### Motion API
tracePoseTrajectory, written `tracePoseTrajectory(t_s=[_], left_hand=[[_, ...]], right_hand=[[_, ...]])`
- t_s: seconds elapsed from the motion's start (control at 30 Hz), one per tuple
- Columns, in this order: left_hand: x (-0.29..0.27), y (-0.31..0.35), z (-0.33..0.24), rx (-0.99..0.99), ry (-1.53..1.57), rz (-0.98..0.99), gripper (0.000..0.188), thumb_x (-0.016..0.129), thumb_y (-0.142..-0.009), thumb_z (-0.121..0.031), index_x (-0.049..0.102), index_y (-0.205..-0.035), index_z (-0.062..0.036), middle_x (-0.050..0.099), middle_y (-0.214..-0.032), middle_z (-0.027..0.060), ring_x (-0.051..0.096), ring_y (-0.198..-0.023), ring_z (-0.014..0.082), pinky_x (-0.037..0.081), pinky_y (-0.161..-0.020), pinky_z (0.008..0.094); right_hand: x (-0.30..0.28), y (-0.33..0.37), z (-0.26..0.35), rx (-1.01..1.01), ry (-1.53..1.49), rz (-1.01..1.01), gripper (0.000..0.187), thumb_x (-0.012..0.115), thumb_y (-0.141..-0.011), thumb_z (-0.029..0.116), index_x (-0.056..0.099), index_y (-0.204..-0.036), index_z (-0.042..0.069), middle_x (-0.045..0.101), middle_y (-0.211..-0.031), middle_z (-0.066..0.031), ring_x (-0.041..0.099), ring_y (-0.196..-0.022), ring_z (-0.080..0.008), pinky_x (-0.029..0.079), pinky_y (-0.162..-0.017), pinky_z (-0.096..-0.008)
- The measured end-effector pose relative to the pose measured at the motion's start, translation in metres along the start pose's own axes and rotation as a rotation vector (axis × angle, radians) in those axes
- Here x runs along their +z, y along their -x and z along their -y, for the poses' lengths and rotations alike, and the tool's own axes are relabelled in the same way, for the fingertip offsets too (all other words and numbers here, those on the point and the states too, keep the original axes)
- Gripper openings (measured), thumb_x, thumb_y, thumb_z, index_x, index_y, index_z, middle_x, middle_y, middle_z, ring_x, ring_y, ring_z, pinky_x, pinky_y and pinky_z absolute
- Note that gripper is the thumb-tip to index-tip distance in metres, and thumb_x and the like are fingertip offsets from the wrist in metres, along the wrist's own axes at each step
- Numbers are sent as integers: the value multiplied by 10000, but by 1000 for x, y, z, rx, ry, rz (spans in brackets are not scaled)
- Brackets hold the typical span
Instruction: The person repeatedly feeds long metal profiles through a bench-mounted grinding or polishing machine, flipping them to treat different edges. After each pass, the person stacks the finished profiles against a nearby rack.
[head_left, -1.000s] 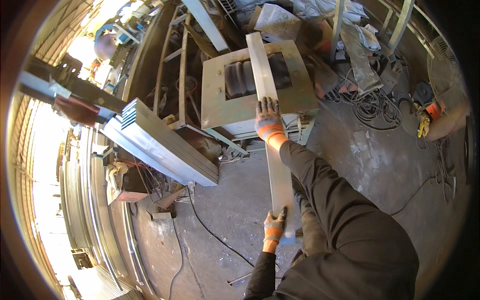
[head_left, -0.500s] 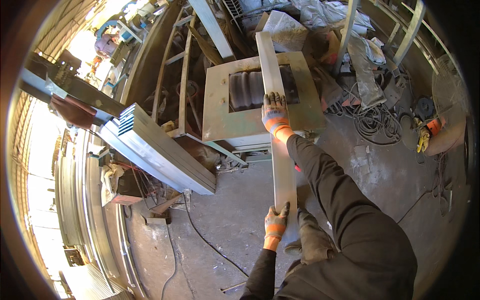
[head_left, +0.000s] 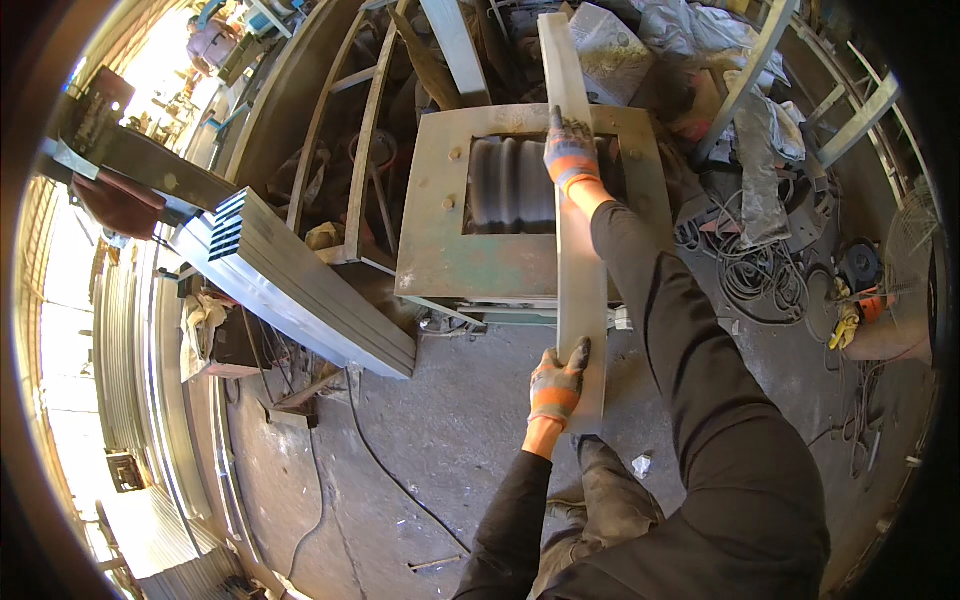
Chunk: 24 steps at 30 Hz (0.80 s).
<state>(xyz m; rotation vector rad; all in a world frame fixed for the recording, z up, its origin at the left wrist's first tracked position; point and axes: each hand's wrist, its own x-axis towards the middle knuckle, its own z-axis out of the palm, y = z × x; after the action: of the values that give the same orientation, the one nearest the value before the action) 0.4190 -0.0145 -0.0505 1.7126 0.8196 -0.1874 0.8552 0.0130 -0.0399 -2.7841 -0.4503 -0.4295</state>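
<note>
A long rectangular metal tube (head_left: 582, 270) runs away from me, lying across a box-shaped machine (head_left: 430, 265) and reaching past its far edge. In the machine's top opening a dark banded roller (head_left: 512, 185) shows, smeared as if turning; the tube covers part of it. My right hand (head_left: 573, 155), in a grey and orange glove, grips the tube from above over the opening, its index finger stretched along the edge. Closer to my body, my left hand (head_left: 558, 390), gloved alike, holds the tube's left side near its near end, thumb on top.
Left of the machine leans a stack of similar metal tubes (head_left: 300, 285). Cables (head_left: 760, 285) lie coiled on the right, by a yellow glove (head_left: 844, 328). A black cable (head_left: 395, 480) crosses the floor. Steel uprights (head_left: 455, 50) stand behind the machine.
Both hands and the tube have moved away from me, the right hand from the opening's near edge to over the opening. The view has shifted slightly too.
</note>
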Motion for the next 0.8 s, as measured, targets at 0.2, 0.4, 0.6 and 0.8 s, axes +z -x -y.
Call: tracePoseTrajectory(t_s=[0.2, 0.4, 0.6, 0.8], left_hand=[[19, 53, 31, -65, 12, 28, 760, 753, -1022, -725, 752, -1186, 18, 826, -1120, 309, 781, -1126, 515, 600, -988, 546], [-3, 185, 141, -6, -140, -76, 689, 845, -1005, -656, 754, -1138, 14, 838, -1001, 259, 823, -947, 418, 624, -863, 492], [-42, 365, 266, -53, -251, -94, 728, 809, -987, -731, 737, -1126, -20, 831, -1017, 278, 803, -1022, 496, 619, -909, 551], [-126, 569, 352, 56, -682, -478, 566, 956, -872, -585, 710, -1039, -103, 793, -912, 173, 790, -910, 446, 607, -825, 567]], right_hand=[[-9, 53, -14, -157, 151, -64, 638, 538, -1051, 196, 564, -1667, 30, 715, -1562, -216, 643, -1484, -414, 402, -1333, -568], [-75, 225, 22, -148, 82, -48, 620, 580, -1026, 180, 604, -1624, 20, 649, -1626, -230, 545, -1568, -419, 338, -1359, -598], [-163, 428, 67, -94, -32, 56, 749, 702, -1041, 363, 537, -1698, 43, 527, -1748, -218, 445, -1648, -431, 282, -1391, -596], [-231, 612, 112, 490, -596, 233, 1175, 1022, -806, 458, 448, -1701, -45, 571, -1660, -254, 517, -1557, -410, 418, -1309, -492]])
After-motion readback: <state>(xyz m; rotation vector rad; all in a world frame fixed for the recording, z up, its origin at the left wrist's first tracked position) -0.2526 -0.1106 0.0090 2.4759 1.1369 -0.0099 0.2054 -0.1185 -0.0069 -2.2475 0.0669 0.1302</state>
